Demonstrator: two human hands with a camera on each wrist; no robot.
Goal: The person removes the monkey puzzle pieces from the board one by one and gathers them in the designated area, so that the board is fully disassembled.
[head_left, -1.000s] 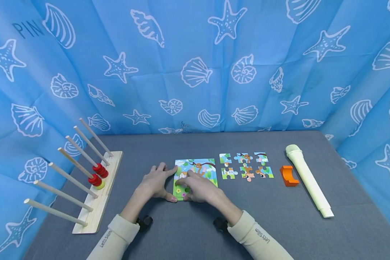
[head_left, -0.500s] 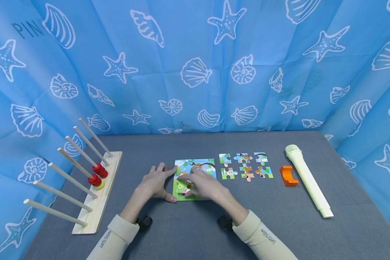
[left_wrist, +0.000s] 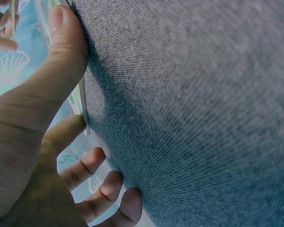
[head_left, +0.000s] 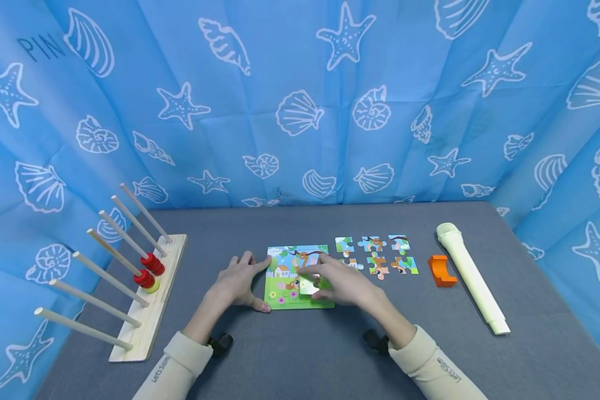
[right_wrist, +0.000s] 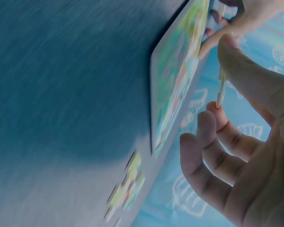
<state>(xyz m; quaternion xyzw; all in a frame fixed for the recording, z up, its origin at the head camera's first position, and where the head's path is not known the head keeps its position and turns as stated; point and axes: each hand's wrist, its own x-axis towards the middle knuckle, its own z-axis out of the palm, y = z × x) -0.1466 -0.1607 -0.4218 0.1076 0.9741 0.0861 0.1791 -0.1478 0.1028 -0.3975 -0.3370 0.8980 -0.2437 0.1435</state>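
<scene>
A jigsaw board (head_left: 282,289) with a cartoon garden picture lies flat in the middle of the table. My left hand (head_left: 239,282) rests at its left edge, thumb and forefinger spread apart and touching the edge. Over the board's right part, my right hand (head_left: 347,282) pinches a puzzle piece (head_left: 308,285) by its edges. In the right wrist view the puzzle piece (right_wrist: 222,87) stands edge-on between thumb and fingertip, raised off the board (right_wrist: 175,78). My right fingers hide some of the board's right side.
Several loose puzzle pieces (head_left: 400,264) lie in two rows right of the board. Beyond them are an orange curved block (head_left: 441,272) and a pale toy microphone (head_left: 472,278). A wooden peg rack (head_left: 152,308) with red and yellow rings stands at the left.
My right hand has moved right across the board and lifted the puzzle piece, uncovering the picture's left and middle parts. My left hand stays at the board's left edge.
</scene>
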